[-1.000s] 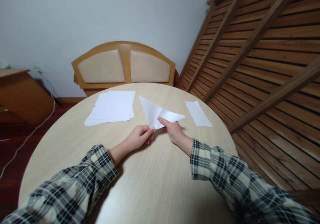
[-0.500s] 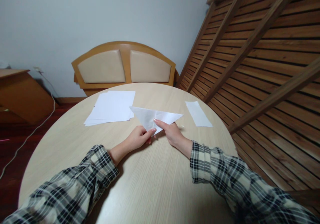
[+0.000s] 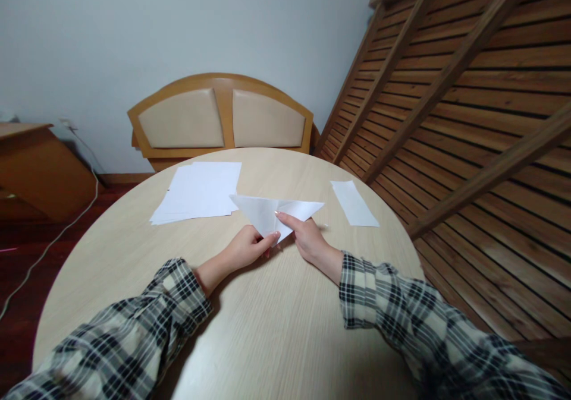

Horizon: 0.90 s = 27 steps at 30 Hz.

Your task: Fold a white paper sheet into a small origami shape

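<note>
A sheet of white paper folded into a triangle [image 3: 257, 211] is held just above the table, its long edge away from me and its point toward me. A crease runs down its middle. My left hand [image 3: 243, 248] pinches the paper near the lower point, thumb on top and fingers underneath. My right hand [image 3: 307, 238] grips its right half, with the thumb lying on the paper close to the crease. The fingers of my right hand are mostly hidden behind the paper.
A stack of white paper sheets [image 3: 200, 191] lies on the round wooden table [image 3: 276, 328] at the back left. A white paper strip [image 3: 354, 204] lies at the right. Behind the table stands a padded headboard [image 3: 218, 115]; a slatted wooden panel [image 3: 468, 120] leans at the right.
The folded paper has turned counter-clockwise, its left corner coming down and toward me, so the long edge now runs nearly level. Both hands have kept their hold and barely moved.
</note>
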Tool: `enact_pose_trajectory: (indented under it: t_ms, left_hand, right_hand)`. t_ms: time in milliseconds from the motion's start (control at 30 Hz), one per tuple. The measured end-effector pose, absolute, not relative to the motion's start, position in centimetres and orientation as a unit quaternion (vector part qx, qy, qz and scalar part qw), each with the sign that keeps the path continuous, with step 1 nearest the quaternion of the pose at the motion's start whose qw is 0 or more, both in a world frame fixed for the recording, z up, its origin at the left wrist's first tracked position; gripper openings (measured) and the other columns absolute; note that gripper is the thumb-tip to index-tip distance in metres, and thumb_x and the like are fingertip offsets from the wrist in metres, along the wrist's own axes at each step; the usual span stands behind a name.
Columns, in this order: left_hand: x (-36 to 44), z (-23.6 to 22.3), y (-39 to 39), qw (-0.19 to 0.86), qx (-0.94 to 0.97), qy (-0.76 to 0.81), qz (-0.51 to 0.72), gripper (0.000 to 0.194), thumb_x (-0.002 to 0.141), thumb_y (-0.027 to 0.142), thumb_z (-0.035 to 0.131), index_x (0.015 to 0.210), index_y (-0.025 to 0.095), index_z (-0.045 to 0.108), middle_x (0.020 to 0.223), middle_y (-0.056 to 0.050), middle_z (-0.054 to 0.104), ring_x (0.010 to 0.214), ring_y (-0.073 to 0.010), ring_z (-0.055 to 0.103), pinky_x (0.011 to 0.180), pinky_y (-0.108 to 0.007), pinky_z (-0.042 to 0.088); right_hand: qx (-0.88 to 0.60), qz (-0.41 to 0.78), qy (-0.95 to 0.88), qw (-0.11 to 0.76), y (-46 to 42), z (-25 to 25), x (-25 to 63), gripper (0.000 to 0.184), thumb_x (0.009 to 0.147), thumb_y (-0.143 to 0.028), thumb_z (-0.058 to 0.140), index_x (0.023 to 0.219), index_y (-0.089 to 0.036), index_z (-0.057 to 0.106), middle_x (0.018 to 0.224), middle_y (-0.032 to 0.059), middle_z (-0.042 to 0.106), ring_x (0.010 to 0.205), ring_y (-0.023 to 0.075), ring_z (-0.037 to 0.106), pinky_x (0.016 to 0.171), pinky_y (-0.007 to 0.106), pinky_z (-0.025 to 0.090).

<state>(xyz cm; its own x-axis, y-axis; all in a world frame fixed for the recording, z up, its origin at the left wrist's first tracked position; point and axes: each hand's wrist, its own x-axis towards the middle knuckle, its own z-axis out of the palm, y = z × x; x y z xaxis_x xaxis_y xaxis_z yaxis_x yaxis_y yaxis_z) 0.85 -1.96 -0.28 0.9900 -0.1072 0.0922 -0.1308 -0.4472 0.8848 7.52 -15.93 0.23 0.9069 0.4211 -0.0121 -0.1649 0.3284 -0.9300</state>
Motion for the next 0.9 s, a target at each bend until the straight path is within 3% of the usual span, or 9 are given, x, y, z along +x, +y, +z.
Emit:
enact_pose_trajectory:
  t_ms: [233, 633, 900]
  left_hand:
    - [0.81, -0.18, -2.20, 0.591, 0.806, -0.030, 0.020, 0.038, 0.084, 0.052, 0.050, 0.079, 0.015, 0.055, 0.054, 0.000, 0.055, 0.047, -0.0129, 0.052, 0.045, -0.023, 0.039]
    - [0.59, -0.42, -2.27, 0.528, 0.847, -0.031, 0.046, 0.034, 0.085, 0.048, 0.050, 0.071, 0.017, 0.054, 0.055, -0.001, 0.056, 0.049, -0.0131, 0.051, 0.051, -0.025, 0.041]
    - [0.94, -0.26, -2.20, 0.609, 0.792, 0.003, 0.047, 0.036, 0.084, 0.050, 0.053, 0.075, 0.015, 0.055, 0.053, 0.000, 0.055, 0.045, -0.0118, 0.050, 0.044, -0.023, 0.039]
  right_hand:
    - [-0.535, 0.194, -0.142, 0.810, -15.90, -0.03, 7.34, 0.029, 0.062, -0.031, 0.079, 0.085, -0.017, 0.067, 0.091, 0.0084, 0.071, 0.082, 0.0228, 0.064, 0.081, 0.040, 0.051]
    - [-0.526, 0.184, -0.110, 0.823, -15.60, 0.12, 7.37, 0.033, 0.060, -0.037, 0.080, 0.084, -0.020, 0.065, 0.095, 0.0082, 0.070, 0.091, 0.0261, 0.063, 0.087, 0.042, 0.050]
    - [-0.528, 0.192, -0.147, 0.814, -15.98, 0.14, 7.59, 0.032, 0.069, -0.047, 0.073, 0.082, -0.021, 0.063, 0.085, 0.0052, 0.068, 0.082, 0.0206, 0.061, 0.078, 0.036, 0.049]
